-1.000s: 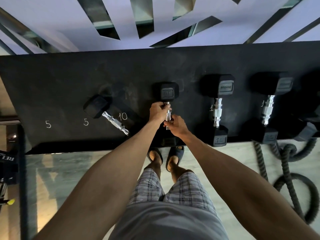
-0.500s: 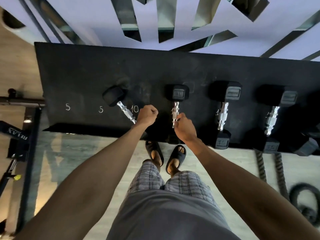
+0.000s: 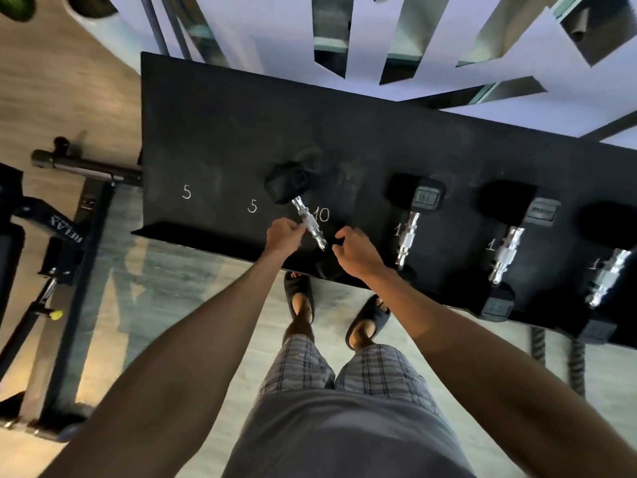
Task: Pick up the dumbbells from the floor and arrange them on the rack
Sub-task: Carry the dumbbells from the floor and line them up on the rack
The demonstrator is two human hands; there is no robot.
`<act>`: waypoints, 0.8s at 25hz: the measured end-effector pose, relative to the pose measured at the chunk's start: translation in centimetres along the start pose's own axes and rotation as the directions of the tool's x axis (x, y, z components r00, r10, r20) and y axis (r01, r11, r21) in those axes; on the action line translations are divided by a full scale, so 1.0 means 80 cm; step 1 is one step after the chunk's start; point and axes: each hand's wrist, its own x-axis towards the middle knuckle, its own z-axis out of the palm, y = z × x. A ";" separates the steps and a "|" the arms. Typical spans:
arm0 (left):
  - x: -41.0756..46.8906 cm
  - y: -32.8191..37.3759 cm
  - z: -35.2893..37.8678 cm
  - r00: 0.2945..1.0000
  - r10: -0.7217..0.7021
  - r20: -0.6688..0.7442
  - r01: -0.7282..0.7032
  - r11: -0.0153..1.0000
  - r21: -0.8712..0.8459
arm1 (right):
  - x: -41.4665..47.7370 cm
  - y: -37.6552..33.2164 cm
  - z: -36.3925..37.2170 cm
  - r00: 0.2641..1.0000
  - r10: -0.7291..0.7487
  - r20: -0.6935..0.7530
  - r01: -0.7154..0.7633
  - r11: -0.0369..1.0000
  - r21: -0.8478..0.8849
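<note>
The slanted dumbbell lies askew on the black rack at mid-frame, its chrome handle crossing beside the chalked "10". The left hand has curled fingertips against the handle's left side — whether they grip it, I cannot tell. The right hand hovers just right of the handle's near end, fingers loosely curved, holding nothing.

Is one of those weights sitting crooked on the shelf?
Yes. The slanted dumbbell beside the chalked 10 lies askew on the rack, while the next dumbbell and those past it point straight front to back. The left hand touches its handle.
</note>
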 end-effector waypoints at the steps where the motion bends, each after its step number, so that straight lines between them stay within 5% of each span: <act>1: 0.006 0.003 -0.005 0.999 -0.040 0.034 0.044 0.992 -0.114 | 0.009 -0.007 0.003 1.000 0.011 -0.012 -0.012 0.999 -0.053; 5: 0.027 0.019 -0.008 0.969 -0.114 0.217 0.213 0.829 -0.517 | 0.032 -0.025 0.010 0.999 0.047 -0.021 -0.050 0.984 -0.168; 10: 0.048 0.026 0.000 0.950 -0.150 0.275 0.297 0.709 -0.639 | 0.049 -0.050 0.037 0.989 0.143 0.041 -0.143 0.990 -0.005; 15: 0.053 0.022 0.006 0.977 -0.139 0.161 0.207 0.799 -0.565 | 0.052 -0.054 0.044 0.982 0.183 -0.034 -0.181 0.981 0.071; 20: 0.056 0.058 -0.007 0.993 0.038 0.113 0.001 0.944 -0.330 | 0.052 -0.068 0.047 0.970 0.224 -0.098 -0.181 0.928 0.326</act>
